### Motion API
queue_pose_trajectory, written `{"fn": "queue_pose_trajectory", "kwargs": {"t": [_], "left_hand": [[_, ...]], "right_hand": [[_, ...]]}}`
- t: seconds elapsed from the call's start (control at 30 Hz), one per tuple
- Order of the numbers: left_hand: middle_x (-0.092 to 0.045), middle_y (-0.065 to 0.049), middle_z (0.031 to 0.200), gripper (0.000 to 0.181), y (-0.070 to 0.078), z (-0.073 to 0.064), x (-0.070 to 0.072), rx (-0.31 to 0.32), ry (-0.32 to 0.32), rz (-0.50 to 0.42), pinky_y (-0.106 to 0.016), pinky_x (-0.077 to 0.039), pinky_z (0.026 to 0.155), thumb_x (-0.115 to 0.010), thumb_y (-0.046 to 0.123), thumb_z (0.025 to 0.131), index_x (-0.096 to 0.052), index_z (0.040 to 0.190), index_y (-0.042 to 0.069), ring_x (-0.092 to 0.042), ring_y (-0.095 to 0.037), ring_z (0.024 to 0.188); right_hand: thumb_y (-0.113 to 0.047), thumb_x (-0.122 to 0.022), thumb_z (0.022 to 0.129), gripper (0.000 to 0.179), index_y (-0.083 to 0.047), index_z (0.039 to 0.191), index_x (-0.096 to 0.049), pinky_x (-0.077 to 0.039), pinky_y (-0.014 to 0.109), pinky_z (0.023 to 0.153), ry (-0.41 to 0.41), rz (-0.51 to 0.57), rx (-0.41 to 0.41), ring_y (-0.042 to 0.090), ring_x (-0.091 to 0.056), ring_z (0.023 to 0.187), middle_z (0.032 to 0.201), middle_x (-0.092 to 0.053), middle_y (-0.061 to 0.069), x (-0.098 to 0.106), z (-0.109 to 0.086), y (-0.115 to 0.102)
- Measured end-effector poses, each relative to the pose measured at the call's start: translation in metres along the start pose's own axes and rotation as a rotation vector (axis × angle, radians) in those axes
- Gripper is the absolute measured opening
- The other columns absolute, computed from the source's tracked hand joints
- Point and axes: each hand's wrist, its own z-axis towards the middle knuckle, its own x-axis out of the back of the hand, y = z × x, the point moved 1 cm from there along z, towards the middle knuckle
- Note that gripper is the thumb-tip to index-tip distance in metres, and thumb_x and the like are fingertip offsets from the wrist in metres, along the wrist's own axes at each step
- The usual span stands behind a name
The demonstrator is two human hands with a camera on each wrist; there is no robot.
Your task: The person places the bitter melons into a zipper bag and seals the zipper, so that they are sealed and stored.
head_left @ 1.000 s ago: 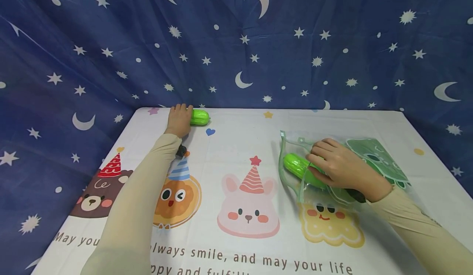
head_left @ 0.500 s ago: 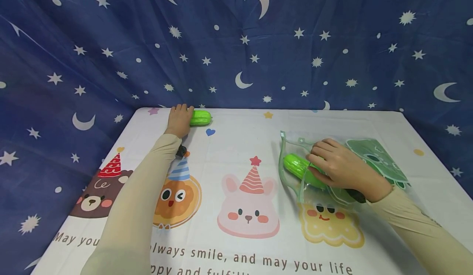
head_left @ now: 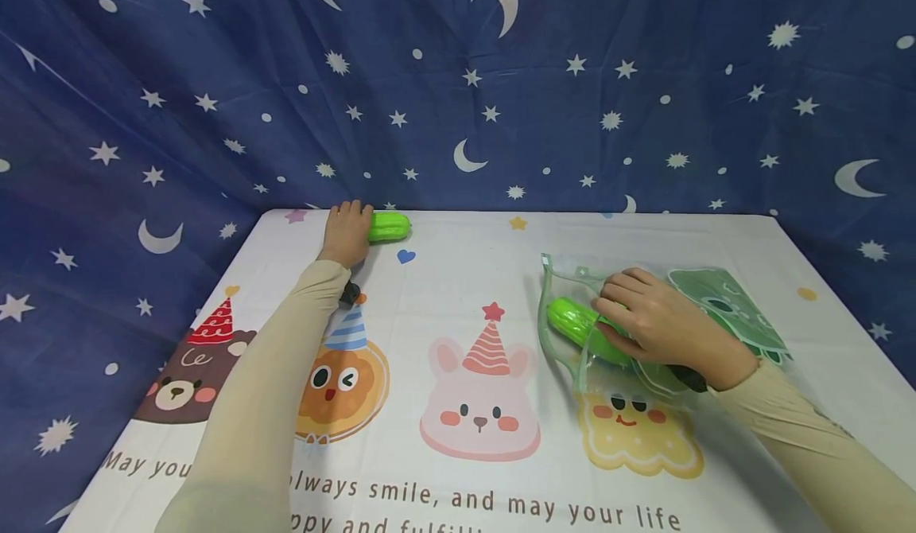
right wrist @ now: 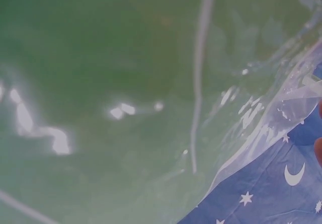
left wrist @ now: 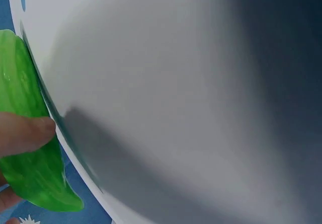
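At the table's far left edge, my left hand (head_left: 347, 235) grips a bright green toy cucumber (head_left: 389, 227). In the left wrist view its thumb lies across the ridged cucumber (left wrist: 37, 178), whose tapered tip points down. My right hand (head_left: 647, 314) pinches the upper layer of a clear zip bag (head_left: 561, 358) with a green rim, on the table's right side. The bag's mouth gapes to the left, and a second green cucumber (head_left: 572, 318) lies in it, partly hidden by my fingers. Crinkled clear plastic (right wrist: 246, 118) fills much of the right wrist view.
A white tablecloth (head_left: 465, 278) with printed cartoon animals and lettering covers the table. Behind and to the left hangs a dark blue curtain (head_left: 401, 40) with moons and stars. The bag's green printed end (head_left: 730, 310) lies beyond my right wrist.
The cucumber in my left hand has shifted slightly to the right. My right hand and the bag stay in place.
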Motion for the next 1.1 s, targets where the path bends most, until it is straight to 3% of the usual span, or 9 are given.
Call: {"fn": "queue_pose_trajectory", "kwargs": {"t": [0.27,0.6,1.1], "left_hand": [[-0.054,-0.023,0.113,0.05,-0.003,0.0,0.001,-0.022,0.058,-0.055,-0.051,-0.041,0.092,-0.07,0.015,0.078,-0.052,0.121,-0.004,-0.051,-0.039,0.107],[-0.056,-0.021,0.11,0.052,0.002,0.001,0.004,-0.064,0.145,-0.088,-0.049,-0.042,0.091,-0.071,0.015,0.076,-0.053,0.121,-0.003,-0.052,-0.037,0.104],[-0.057,-0.019,0.106,0.05,0.011,-0.01,0.029,-0.145,0.259,-0.112,-0.048,-0.042,0.09,-0.076,0.015,0.074,-0.054,0.116,-0.002,-0.053,-0.035,0.1]], "right_hand": [[-0.028,-0.036,0.099,0.036,-0.005,0.086,-0.061,-0.047,0.04,0.071,-0.001,-0.011,0.001,0.023,-0.056,0.073,0.074,-0.058,0.005,0.0,0.0,0.001],[-0.028,-0.036,0.099,0.036,-0.005,0.086,-0.061,-0.047,0.04,0.071,0.0,-0.013,-0.008,0.023,-0.055,0.073,0.075,-0.058,0.005,0.001,-0.002,0.0],[-0.027,-0.037,0.099,0.035,-0.006,0.086,-0.061,-0.046,0.04,0.07,0.008,-0.012,-0.01,0.023,-0.055,0.073,0.074,-0.057,0.005,0.002,-0.003,0.001]]}}
